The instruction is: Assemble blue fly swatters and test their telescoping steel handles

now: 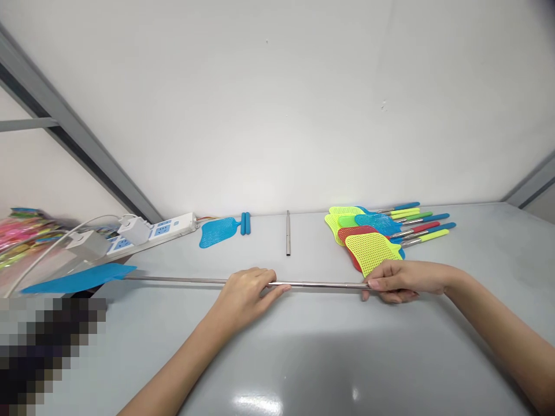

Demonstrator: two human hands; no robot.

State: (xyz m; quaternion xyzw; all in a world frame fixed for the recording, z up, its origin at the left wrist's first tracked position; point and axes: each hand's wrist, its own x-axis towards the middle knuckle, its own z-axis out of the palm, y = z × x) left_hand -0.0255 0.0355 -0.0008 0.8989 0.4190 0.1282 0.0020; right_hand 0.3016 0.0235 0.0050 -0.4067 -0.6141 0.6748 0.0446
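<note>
A blue fly swatter (82, 278) with a long, extended metal rod lies crosswise in front of me, its flat head at the far left. My left hand (249, 292) is wrapped over the middle of the rod, thumb pointing right along it. Around the rod's right end, my right hand (392, 281) is closed, thumb on top; whatever sits inside that grip is hidden. Beyond my hands lie a loose blue swatter head (219, 231), two blue handle sleeves (245, 223) side by side, and a short collapsed metal rod (288, 234).
Back right, several finished-looking swatters (373, 249) in yellow, green, blue and red overlap in a pile. A white power strip (162, 231) with plugged-in adapters (134, 230) stands at the left edge. Colourful plastic packets (26, 234) lie farther left. A white wall (281, 115) closes the grey table's back.
</note>
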